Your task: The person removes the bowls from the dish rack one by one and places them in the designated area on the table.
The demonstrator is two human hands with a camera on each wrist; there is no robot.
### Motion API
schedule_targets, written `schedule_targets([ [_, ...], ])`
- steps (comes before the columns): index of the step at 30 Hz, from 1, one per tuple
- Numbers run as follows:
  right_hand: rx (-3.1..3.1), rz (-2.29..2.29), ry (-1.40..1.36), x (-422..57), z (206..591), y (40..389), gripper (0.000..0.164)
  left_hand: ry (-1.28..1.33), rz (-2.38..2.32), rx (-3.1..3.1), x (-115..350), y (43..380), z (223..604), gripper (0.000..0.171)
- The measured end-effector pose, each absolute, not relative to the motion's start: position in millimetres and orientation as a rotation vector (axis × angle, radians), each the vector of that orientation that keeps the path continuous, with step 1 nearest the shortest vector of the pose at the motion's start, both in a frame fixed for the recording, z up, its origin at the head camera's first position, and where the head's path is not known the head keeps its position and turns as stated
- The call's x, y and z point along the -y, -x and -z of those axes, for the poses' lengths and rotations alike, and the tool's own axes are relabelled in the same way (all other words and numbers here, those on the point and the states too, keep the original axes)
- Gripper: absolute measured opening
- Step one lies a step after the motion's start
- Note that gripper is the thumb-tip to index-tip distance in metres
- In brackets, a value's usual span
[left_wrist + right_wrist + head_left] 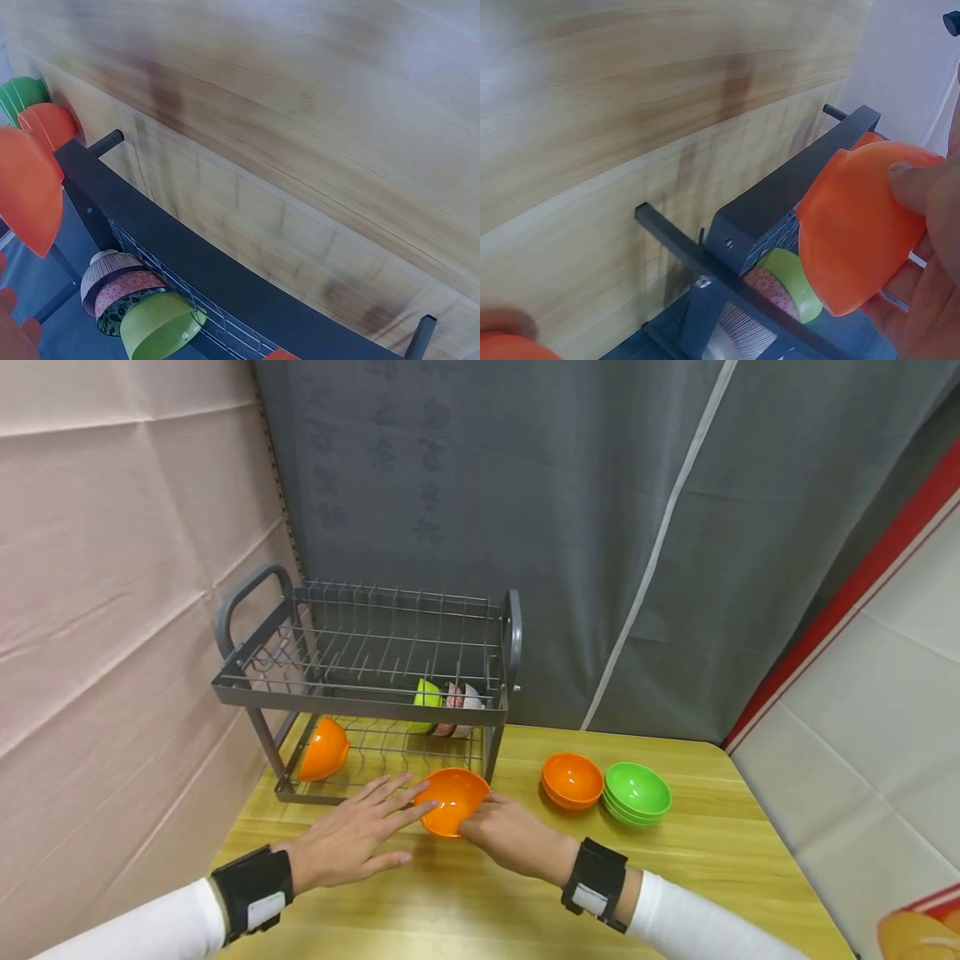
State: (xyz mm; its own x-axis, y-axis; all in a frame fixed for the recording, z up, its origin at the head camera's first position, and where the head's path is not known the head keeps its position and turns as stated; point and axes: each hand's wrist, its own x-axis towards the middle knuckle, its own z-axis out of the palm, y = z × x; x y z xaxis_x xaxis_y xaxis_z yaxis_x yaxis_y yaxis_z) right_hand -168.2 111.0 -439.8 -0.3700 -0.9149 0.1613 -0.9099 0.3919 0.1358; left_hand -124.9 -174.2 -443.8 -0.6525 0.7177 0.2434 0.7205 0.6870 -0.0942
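Observation:
An orange bowl (447,803) is held by its right side in my right hand (517,842), in front of the dish rack. In the right wrist view the thumb (915,187) lies on the outside of this bowl (859,232). My left hand (348,835) is spread flat at the bowl's left, its fingertips overlapping the rim in the head view; whether they touch is unclear. The grey two-tier dish rack (360,700) stands behind both hands. On its lower tier sit another orange bowl (325,749) on the left and several small bowls on the right, including a lime green one (161,326).
Right of the rack stand a stack of orange bowls (572,781) and a stack of green bowls (637,793) on the wooden table (720,860). A grey curtain (570,527) hangs behind, and a pale cloth (127,610) hangs at the left.

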Motion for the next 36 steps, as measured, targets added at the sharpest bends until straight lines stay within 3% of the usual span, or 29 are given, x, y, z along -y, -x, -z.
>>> schedule_targets([
  [36, 2.43, 0.026, -1.462, -169.3, 452.5, 156.9, 0.014, 1.256, 0.07, 2.698, 136.1, 141.1, 446.4, 0.07],
])
